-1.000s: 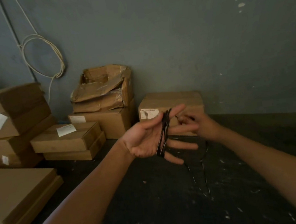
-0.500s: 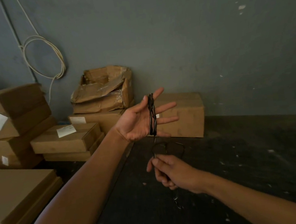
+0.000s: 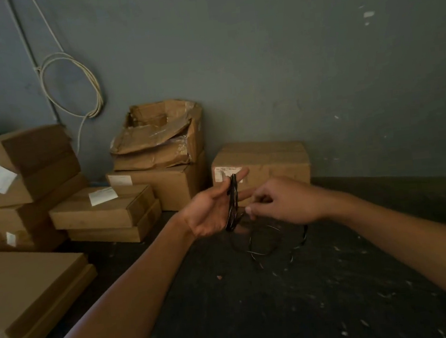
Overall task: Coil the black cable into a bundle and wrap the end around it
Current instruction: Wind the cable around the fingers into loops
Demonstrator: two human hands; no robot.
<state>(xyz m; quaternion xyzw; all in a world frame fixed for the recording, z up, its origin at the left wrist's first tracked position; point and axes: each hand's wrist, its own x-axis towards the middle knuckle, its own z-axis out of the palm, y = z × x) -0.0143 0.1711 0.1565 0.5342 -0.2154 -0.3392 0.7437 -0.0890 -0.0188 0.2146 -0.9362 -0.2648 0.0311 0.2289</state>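
A thin black cable [image 3: 233,202] is wound in several loops around the spread fingers of my left hand [image 3: 210,214], which is held palm up at mid-frame. My right hand [image 3: 280,204] is just to the right of it, fingers pinched on the loose part of the cable near the coil's lower end. The free length of the black cable hangs below both hands in slack loops [image 3: 265,242] over the dark floor.
Cardboard boxes stand along the grey wall: a closed one [image 3: 265,159] just behind my hands, a torn open one [image 3: 158,137] on a stack, flat boxes [image 3: 102,209] and a large flat box [image 3: 28,294] at left. A white cable coil [image 3: 75,82] hangs on the wall.
My right hand has risen from below the coil to beside it on the right, carrying the loose cable. My left hand has dropped a little with the coil still on its fingers.
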